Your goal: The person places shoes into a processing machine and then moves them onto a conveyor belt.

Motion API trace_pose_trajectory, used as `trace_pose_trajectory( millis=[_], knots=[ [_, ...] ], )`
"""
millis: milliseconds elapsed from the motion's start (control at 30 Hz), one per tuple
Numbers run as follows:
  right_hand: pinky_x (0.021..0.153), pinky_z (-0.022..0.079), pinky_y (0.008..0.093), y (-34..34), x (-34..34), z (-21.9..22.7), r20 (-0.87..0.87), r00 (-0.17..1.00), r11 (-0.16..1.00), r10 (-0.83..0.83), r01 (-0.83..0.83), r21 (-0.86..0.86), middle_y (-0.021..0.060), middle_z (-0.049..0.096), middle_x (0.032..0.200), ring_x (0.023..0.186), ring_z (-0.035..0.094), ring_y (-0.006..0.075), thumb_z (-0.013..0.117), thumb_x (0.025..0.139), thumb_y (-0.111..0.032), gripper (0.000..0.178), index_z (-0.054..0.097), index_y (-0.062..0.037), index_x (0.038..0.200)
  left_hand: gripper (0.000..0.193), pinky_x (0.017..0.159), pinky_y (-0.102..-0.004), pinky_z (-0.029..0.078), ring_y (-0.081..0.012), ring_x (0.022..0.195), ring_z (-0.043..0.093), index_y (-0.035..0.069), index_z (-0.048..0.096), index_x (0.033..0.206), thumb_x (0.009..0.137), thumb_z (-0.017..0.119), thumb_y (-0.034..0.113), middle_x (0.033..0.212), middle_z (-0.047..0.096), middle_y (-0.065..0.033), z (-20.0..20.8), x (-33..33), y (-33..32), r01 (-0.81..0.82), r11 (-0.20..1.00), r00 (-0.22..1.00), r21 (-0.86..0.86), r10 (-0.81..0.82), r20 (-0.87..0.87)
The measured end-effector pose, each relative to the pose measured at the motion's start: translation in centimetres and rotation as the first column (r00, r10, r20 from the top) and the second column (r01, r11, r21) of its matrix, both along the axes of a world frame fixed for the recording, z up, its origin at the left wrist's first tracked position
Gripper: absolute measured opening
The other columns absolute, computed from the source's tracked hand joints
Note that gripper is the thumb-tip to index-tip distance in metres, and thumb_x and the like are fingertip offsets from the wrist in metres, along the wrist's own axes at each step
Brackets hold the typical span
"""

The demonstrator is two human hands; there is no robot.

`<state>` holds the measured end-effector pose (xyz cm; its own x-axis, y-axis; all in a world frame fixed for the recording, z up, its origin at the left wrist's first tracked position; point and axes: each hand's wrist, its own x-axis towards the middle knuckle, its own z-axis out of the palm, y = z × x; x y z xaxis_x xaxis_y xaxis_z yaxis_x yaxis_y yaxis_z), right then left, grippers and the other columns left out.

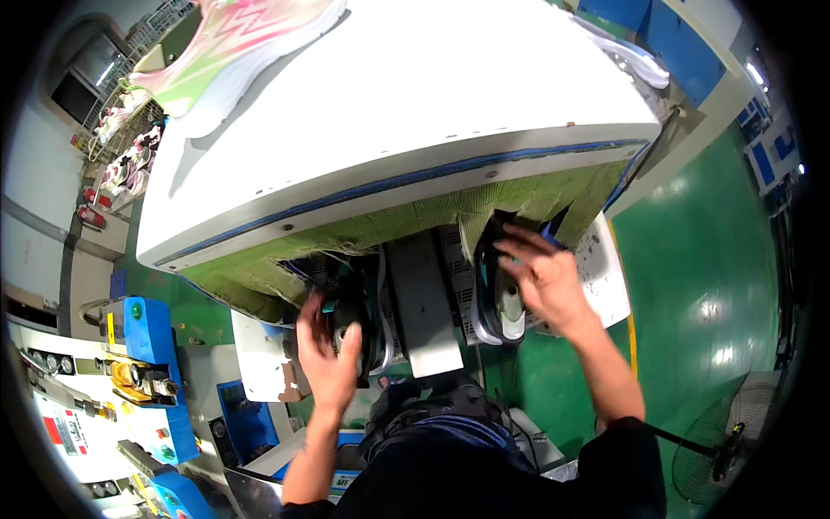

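Two dark shoes stand side by side, toes under a frayed green fabric curtain (406,209) along the front of a white machine housing (406,95). The left shoe (361,320) has a pale sole and teal accents. My left hand (328,359) is at its outer side, thumb apart from the fingers; I cannot tell how firmly they touch. Over the right shoe (488,303), whose opening shows a pale grey insert, my right hand (549,281) has its fingers stretched and apart. The curtain and shadow hide the shoes' front parts. A grey metal strip (424,303) runs between them.
A pink-and-green shoe (251,60) lies on the housing at upper left, and a white-soled shoe (627,52) at upper right. Blue-and-white machinery (151,372) stands at left, a fan (713,450) at lower right. Racks of shoes (130,156) are farther back.
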<state>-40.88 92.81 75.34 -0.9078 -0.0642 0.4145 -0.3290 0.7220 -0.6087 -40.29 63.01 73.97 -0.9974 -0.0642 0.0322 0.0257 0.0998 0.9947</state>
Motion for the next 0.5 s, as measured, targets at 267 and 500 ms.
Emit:
trace_pose_trajectory(
  millis=[267,500],
  knots=[
    [0.072,0.051,0.0327,0.7,-1.7,1.2,0.200,0.964,0.984,-0.177,0.174,0.030,0.0160,0.068,0.092,0.080,0.067,0.0258,0.063,0.084,-0.012,0.018,0.066,-0.0015,0.099,0.034,0.099,-0.0342,0.040,-0.0235,0.114,0.052,-0.004,0.050,0.115,0.081,0.055,-0.006,0.121,0.053,-0.0170,-3.4,11.2,-3.1,0.016,0.999,1.000,0.046,-0.017,0.019],
    [0.088,0.044,0.0378,-25.1,5.9,0.1,-0.265,0.961,0.913,0.083,-0.180,-0.367,0.0188,0.061,0.107,0.100,0.057,0.0308,0.057,0.074,0.001,0.024,0.058,0.0019,0.098,0.018,0.085,-0.0295,0.048,-0.0190,0.095,0.063,0.000,0.063,0.099,0.081,0.059,-0.002,0.102,0.066,-0.0125,-5.1,19.5,-10.4,-0.391,0.915,0.920,0.100,0.390,0.028]
  ],
)
